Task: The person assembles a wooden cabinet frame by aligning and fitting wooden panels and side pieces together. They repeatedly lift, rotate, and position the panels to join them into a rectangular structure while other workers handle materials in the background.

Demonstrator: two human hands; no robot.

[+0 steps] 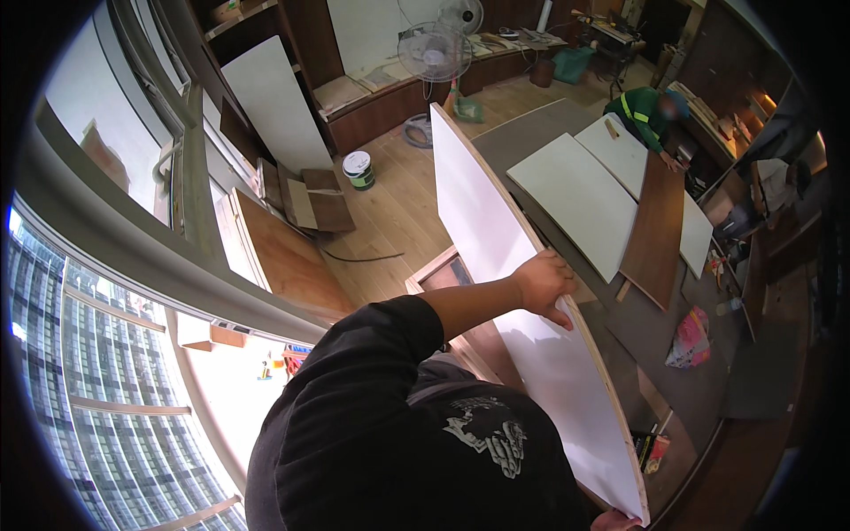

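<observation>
A long white panel with raw wood-coloured edges [567, 380] stands tilted on its long side, running from the upper middle of the head view to its lower edge. Over its top edge my left hand [542, 288] is closed, about halfway along, the arm stretched out. At the near bottom corner, my right hand [614, 521] grips the same panel; only part of it shows at the picture's lower rim. The panel's lower side is partly hidden behind my arm and body.
Beyond the panel, white boards [575, 199] and a brown board [653, 234] lie on a grey surface, where a person in green [642, 115] bends over them. A bucket [359, 170], fans [434, 53] and a leaning wooden board [288, 257] stand around. Windows [106, 380] line my left.
</observation>
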